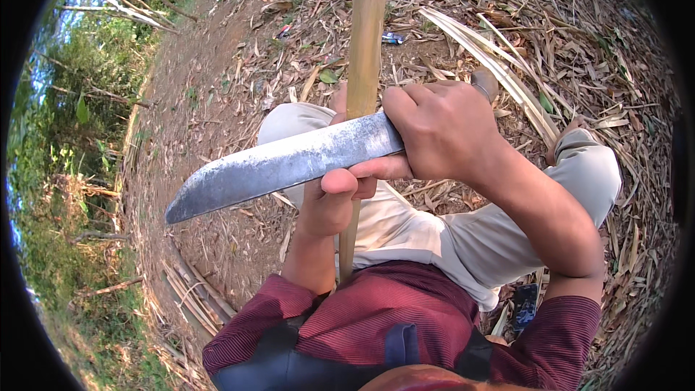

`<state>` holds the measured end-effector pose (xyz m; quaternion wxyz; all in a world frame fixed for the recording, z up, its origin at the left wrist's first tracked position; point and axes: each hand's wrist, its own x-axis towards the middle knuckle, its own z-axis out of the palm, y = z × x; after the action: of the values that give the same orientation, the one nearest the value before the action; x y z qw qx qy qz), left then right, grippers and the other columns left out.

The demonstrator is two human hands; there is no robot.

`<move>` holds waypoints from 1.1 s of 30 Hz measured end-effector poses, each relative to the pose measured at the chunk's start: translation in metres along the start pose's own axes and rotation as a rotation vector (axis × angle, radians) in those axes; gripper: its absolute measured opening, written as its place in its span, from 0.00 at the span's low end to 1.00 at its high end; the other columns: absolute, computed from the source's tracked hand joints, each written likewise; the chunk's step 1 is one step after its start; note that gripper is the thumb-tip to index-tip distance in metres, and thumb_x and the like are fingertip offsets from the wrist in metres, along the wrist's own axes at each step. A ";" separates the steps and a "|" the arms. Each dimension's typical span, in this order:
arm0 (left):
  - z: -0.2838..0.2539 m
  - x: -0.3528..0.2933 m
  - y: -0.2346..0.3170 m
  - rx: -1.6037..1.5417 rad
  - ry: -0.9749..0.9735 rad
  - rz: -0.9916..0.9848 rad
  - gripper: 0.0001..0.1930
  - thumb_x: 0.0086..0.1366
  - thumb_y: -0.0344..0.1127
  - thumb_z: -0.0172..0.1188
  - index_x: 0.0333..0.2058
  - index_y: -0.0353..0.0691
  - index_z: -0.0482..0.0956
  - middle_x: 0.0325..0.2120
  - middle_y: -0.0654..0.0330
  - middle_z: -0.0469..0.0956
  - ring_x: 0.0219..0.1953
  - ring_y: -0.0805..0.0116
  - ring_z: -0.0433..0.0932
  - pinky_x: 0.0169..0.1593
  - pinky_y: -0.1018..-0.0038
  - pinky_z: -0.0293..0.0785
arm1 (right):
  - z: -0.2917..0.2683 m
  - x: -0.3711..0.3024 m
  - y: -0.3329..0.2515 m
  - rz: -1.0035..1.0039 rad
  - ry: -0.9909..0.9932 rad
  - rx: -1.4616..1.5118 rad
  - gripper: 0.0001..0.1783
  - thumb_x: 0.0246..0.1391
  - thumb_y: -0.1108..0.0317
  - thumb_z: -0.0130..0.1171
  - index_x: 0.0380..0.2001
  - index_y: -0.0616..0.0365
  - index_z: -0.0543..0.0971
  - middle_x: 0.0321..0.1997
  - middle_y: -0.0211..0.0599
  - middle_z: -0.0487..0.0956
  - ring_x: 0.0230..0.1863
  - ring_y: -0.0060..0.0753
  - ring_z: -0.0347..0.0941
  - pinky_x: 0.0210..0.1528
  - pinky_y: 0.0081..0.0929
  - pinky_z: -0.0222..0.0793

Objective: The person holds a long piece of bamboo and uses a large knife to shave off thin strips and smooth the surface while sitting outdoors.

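Observation:
My right hand [445, 127] is closed round the handle of a machete [282, 163]. Its broad, worn grey blade points left and slightly down across my lap, and the grip itself is hidden by my fingers. Behind the blade runs a long yellowish bamboo strip [367, 36], upright in the picture, its lower end reaching my shirt. Just below the blade's edge, my left hand [329, 203] is closed about the strip, thumb up; the blade partly covers its fingers. Whether the edge touches the bamboo, I cannot tell.
Dry leaves and shavings litter the ground. Long pale split strips [499, 65] lie at the far right, near my foot. A tied bundle of strips [192, 293] is at the lower left. A dark phone-like object [525, 308] lies by my right elbow. Green brush [79, 130] borders the left.

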<state>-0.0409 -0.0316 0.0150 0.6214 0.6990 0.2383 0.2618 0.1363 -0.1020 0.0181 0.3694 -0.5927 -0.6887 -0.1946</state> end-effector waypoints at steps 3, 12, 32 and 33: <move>-0.008 0.000 -0.011 -0.056 -0.054 0.050 0.57 0.41 0.87 0.48 0.50 0.33 0.66 0.15 0.76 0.56 0.15 0.87 0.51 0.19 0.82 0.46 | 0.005 0.000 0.004 -0.020 0.052 -0.004 0.41 0.46 0.24 0.54 0.17 0.58 0.69 0.14 0.41 0.73 0.13 0.41 0.74 0.15 0.32 0.69; -0.002 0.010 0.001 0.016 -0.153 0.178 0.40 0.64 0.72 0.46 0.45 0.31 0.67 0.16 0.71 0.55 0.14 0.82 0.49 0.19 0.79 0.47 | 0.016 0.006 0.021 -0.107 0.151 -0.062 0.40 0.45 0.24 0.54 0.18 0.56 0.68 0.14 0.38 0.71 0.14 0.40 0.74 0.17 0.31 0.70; -0.034 -0.002 -0.033 -0.278 -0.325 0.169 0.45 0.61 0.72 0.45 0.56 0.31 0.61 0.17 0.72 0.59 0.17 0.84 0.53 0.20 0.82 0.48 | 0.020 -0.004 0.002 -0.010 0.033 0.043 0.43 0.46 0.22 0.53 0.17 0.59 0.70 0.13 0.40 0.72 0.12 0.40 0.73 0.14 0.32 0.68; -0.035 -0.002 -0.031 -0.265 -0.341 0.163 0.46 0.60 0.72 0.46 0.58 0.31 0.60 0.17 0.71 0.59 0.17 0.84 0.53 0.20 0.82 0.48 | 0.019 -0.004 0.000 -0.010 0.018 0.048 0.43 0.46 0.22 0.53 0.17 0.59 0.70 0.13 0.40 0.73 0.12 0.40 0.73 0.14 0.32 0.68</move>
<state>-0.0655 -0.0036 -0.0131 0.7158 0.6624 0.0362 0.2179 0.1309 -0.0913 0.0031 0.3888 -0.5786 -0.6926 -0.1853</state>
